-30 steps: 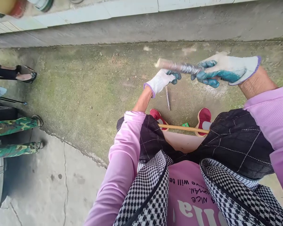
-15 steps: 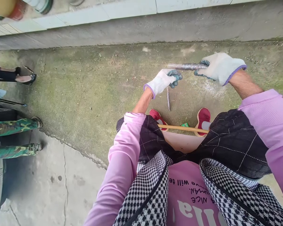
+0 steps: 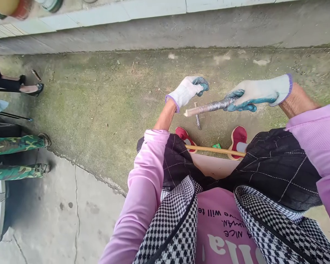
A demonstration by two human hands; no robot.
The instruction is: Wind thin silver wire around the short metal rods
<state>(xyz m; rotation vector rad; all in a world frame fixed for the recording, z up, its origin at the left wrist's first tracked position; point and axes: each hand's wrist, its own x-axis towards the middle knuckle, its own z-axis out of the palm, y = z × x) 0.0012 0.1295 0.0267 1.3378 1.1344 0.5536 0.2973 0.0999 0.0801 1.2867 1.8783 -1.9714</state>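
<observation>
My right hand (image 3: 260, 93), in a white glove with blue-grey coated fingers, is closed on one end of a wooden stick wound with silvery wire (image 3: 218, 105). The stick's bare pale end points left and tilts down toward my knees. My left hand (image 3: 189, 90), gloved alike, is up and left of the stick, apart from it. Its fingers are curled together, and whatever they may pinch is too small to see. Below the held stick, a second wire-wound stick (image 3: 198, 121) lies on the ground, partly covered by the first.
My red shoes (image 3: 238, 138) flank a small green wrapper (image 3: 216, 146) on the mossy concrete. A light wooden rod (image 3: 209, 149) crosses between my knees. Ahead runs a low tiled ledge (image 3: 154, 11) with jars at left. Other people's legs (image 3: 16, 145) and a car stand at far left.
My right hand has turned and lowered, so the held stick's free end swung down toward me. My left hand has shifted slightly up and left.
</observation>
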